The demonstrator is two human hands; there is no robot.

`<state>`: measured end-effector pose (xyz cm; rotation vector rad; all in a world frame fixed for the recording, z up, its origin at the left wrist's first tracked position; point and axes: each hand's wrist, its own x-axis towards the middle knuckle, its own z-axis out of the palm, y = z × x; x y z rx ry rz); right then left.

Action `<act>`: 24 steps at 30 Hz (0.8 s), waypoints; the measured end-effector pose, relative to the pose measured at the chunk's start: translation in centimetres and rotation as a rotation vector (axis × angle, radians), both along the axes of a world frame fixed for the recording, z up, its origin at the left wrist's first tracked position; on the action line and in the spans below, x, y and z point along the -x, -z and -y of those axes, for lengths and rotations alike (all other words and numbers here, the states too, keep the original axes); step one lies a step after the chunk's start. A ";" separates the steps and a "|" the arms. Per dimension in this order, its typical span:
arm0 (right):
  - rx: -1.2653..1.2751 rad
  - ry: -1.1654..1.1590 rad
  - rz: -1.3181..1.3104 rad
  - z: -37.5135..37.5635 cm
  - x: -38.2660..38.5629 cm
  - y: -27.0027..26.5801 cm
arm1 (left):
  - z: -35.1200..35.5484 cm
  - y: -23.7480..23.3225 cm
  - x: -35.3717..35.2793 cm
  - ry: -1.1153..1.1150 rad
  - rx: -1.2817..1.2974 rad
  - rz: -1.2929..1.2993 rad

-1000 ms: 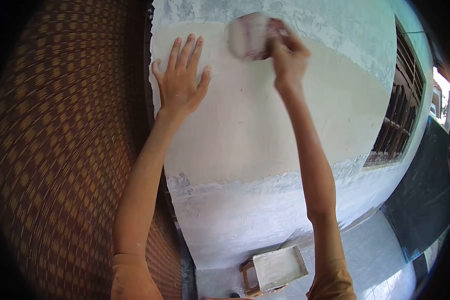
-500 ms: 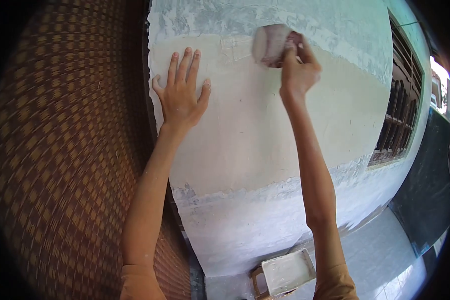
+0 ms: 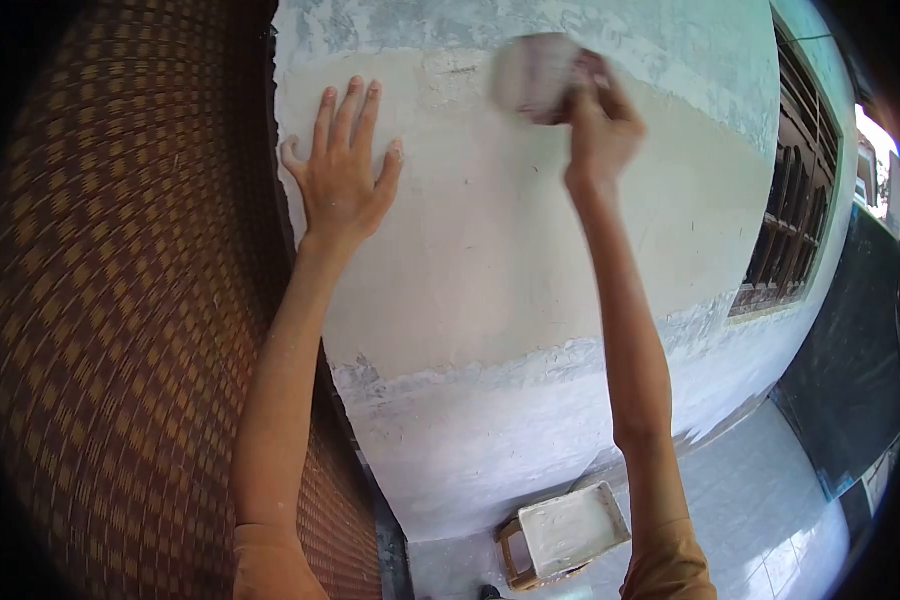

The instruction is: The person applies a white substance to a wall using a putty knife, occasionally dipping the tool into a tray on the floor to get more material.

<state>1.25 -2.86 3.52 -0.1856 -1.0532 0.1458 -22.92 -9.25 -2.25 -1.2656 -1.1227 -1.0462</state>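
Note:
My left hand (image 3: 342, 180) lies flat with fingers spread on the pale wall (image 3: 450, 260), near its left edge. Whitish residue marks the thumb. Higher up and to the right, my right hand (image 3: 606, 125) pinches a broad, flat putty scraper (image 3: 537, 80) by its reddish-brown grip. Motion blurs the scraper, and its pale face overlaps the upper part of the cream coat. Left of it, a small rough patch of putty (image 3: 457, 68) stands out on the wall.
Woven brown matting (image 3: 120, 280) lines the left side. Below, a tray of white putty (image 3: 573, 530) rests on a small stool (image 3: 517, 560) on the tiled floor (image 3: 730, 500). At right are a barred window (image 3: 795, 210) and a dark panel (image 3: 850, 350).
The view has shifted, so the wall sits higher and farther left. The scraper has moved slightly right and down against the wall. My left hand keeps its place.

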 end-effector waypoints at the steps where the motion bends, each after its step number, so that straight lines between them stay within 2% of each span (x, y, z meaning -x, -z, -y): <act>1: 0.057 0.047 0.100 0.8 1.6 0.6 | 0.2 -0.1 0.0 -0.008 0.012 0.006; 3: 0.030 -0.068 0.162 1.6 3.5 1.6 | 0.2 0.0 -0.1 -0.016 0.025 0.004; 5: 0.084 0.038 0.073 0.3 1.6 1.6 | 0.2 -0.1 0.3 -0.024 0.017 -0.008; 6: 0.108 -0.038 0.005 -0.3 0.2 1.4 | 0.2 -0.2 0.4 -0.027 0.018 -0.011; 7: 0.004 -0.122 -0.121 -0.1 -0.4 1.0 | 0.1 -0.1 0.3 -0.023 0.006 -0.014; 9: -0.069 -0.135 -0.214 0.3 -0.6 0.4 | 0.1 0.0 0.2 -0.017 -0.007 -0.016; 11: -0.005 -0.116 -0.051 -0.2 0.9 -0.1 | 0.0 0.0 0.2 -0.039 -0.001 -0.007; 13: 0.003 0.004 0.098 1.0 3.5 -0.3 | 0.2 -0.1 0.1 -0.039 0.007 -0.003; 15: 0.121 -0.014 0.132 2.6 3.5 -0.7 | 0.3 -0.2 0.1 -0.048 0.017 -0.015; 17: 0.078 0.092 0.021 -1.8 0.9 -1.7 | 0.2 -0.1 0.1 -0.032 0.006 -0.010; 18: 0.069 -0.100 -0.065 -0.6 -0.1 -1.8 | 0.3 -0.1 0.1 -0.037 0.001 -0.010; 19: 0.010 -0.105 -0.197 -0.2 -0.3 -1.9 | 0.3 0.0 0.0 -0.020 0.005 -0.007; 21: -0.082 -0.097 -0.110 -1.2 -0.1 -2.3 | 0.3 -0.3 0.0 -0.001 0.004 -0.003; 24: 0.083 0.022 0.128 2.6 3.9 -1.8 | 0.4 -0.1 -0.1 -0.041 0.026 0.006</act>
